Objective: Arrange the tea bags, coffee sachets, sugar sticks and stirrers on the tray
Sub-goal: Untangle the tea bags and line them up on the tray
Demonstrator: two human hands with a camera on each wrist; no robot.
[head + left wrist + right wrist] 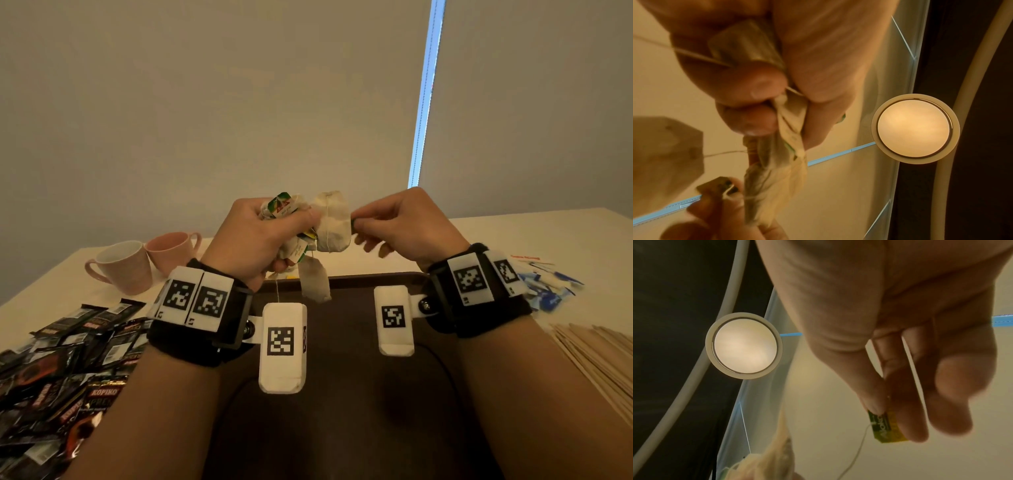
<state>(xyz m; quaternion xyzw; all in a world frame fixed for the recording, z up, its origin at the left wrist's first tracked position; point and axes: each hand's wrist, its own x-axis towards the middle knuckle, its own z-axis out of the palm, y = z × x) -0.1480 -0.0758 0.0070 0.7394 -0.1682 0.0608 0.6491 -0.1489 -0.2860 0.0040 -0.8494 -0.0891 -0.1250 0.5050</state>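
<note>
My left hand [270,233] is raised above the dark brown tray [356,394] and grips a bunch of tea bags [330,222] with green and yellow tags; one bag [313,282] dangles below on its string. In the left wrist view the fingers [754,86] curl round the crumpled bags [774,170]. My right hand [394,222] is level with it and pinches a green and yellow tea bag tag [885,428] between thumb and forefinger, a thin string [857,449] trailing from it to the bunch.
Black coffee sachets [65,370] lie heaped on the white table [513,233] to the left. Two pink cups [144,263] stand behind them. Blue and white sugar sticks [544,284] lie at the right, wooden stirrers [599,356] nearer me. A wall rises behind the table.
</note>
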